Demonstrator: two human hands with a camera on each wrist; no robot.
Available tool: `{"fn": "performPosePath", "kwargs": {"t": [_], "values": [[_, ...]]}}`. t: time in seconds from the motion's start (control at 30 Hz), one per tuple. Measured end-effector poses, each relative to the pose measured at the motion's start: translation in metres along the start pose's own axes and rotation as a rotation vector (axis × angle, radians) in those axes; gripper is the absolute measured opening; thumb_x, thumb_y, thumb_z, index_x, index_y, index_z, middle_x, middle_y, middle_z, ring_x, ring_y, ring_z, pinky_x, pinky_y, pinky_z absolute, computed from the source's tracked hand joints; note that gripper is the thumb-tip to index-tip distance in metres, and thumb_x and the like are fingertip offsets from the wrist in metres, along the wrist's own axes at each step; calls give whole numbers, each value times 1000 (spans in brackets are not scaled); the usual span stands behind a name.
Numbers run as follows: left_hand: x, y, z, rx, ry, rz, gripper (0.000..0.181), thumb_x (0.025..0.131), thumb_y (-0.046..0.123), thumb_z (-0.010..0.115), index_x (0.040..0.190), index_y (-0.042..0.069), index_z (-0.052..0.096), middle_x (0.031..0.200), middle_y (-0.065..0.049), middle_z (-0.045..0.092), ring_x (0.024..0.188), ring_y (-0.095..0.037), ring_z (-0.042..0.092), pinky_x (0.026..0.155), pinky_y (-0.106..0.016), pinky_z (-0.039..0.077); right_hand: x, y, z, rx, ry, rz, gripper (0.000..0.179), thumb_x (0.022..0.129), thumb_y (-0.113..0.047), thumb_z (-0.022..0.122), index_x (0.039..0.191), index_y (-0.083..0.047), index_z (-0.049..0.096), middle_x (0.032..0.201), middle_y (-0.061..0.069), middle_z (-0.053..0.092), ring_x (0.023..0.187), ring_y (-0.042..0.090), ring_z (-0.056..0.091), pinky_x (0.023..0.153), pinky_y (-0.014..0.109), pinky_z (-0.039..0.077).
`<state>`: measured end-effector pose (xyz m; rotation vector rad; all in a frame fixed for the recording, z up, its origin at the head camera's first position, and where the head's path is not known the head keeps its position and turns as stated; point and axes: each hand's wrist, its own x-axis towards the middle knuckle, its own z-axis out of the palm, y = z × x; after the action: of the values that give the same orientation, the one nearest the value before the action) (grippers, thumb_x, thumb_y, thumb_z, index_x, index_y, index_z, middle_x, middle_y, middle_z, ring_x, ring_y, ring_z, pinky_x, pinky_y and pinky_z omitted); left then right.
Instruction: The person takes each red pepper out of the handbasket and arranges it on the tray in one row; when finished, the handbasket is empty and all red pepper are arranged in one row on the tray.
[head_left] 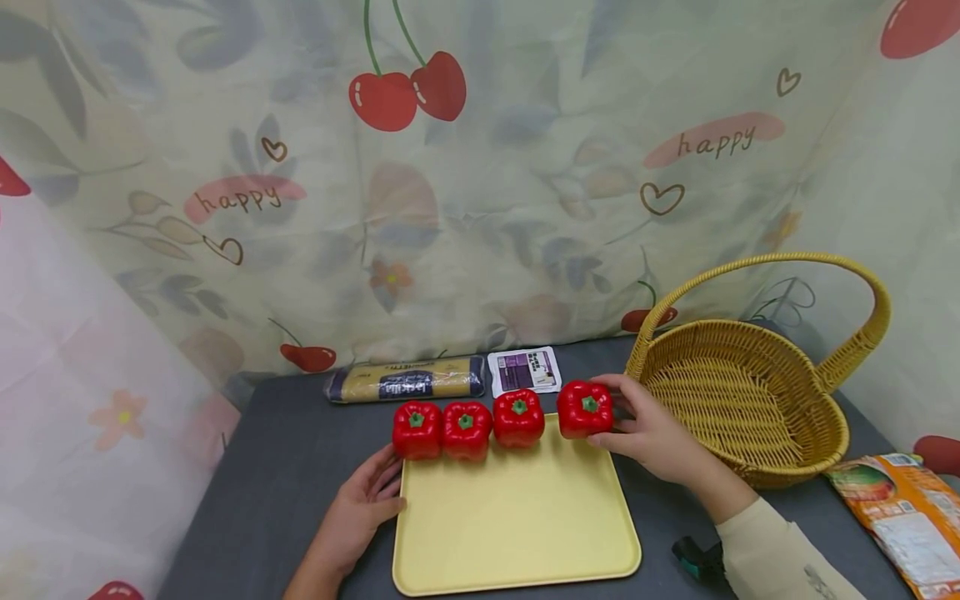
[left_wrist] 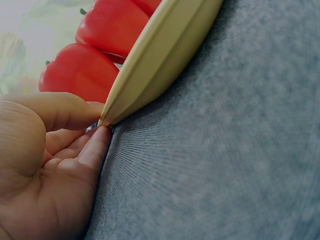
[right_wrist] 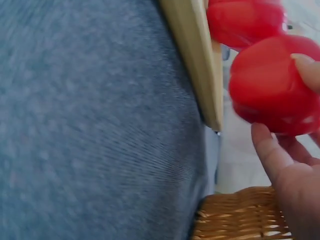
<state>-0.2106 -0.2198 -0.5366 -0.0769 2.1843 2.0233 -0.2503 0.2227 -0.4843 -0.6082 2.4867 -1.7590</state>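
Observation:
A pale yellow tray (head_left: 517, 525) lies on the dark cloth. Three red bell peppers (head_left: 467, 431) with green stems stand in a row along its far edge, the two leftmost side by side. At the tray's left edge my left hand (head_left: 360, 504) pinches the rim; the left wrist view shows the thumb and fingers (left_wrist: 97, 145) meeting at it. My right hand (head_left: 652, 429) grips another red bell pepper (head_left: 584, 409) from the right, over the tray's far right corner. In the right wrist view, thumb and fingers are around this pepper (right_wrist: 272, 85).
A wicker basket (head_left: 750, 467) with a tall handle stands right of the tray. Behind the peppers lie a spaghetti pack (head_left: 408, 381) and a white-and-purple packet (head_left: 525, 370). An orange bag (head_left: 907, 517) lies far right, and a small black object (head_left: 697, 558) is by the right sleeve.

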Motion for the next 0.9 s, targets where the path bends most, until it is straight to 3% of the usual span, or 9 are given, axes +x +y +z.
{"fn": "performPosePath", "kwargs": {"t": [0.23, 0.9], "values": [[0, 0, 1, 8, -5, 0, 83, 91, -22, 67, 166, -5, 35, 167, -29, 38, 153, -45, 40, 112, -44, 50, 11, 10, 6, -103, -21, 124, 78, 91, -11, 90, 156, -1, 46, 151, 22, 51, 140, 49, 52, 105, 53, 57], [0, 0, 1, -2, 0, -3, 83, 91, -22, 67, 165, -6, 36, 166, -29, 40, 152, -44, 42, 112, -45, 50, 24, 15, 12, -9, -63, 191, 80, 96, -19, 87, 161, -4, 42, 160, 24, 44, 142, 50, 51, 108, 54, 55]]}}
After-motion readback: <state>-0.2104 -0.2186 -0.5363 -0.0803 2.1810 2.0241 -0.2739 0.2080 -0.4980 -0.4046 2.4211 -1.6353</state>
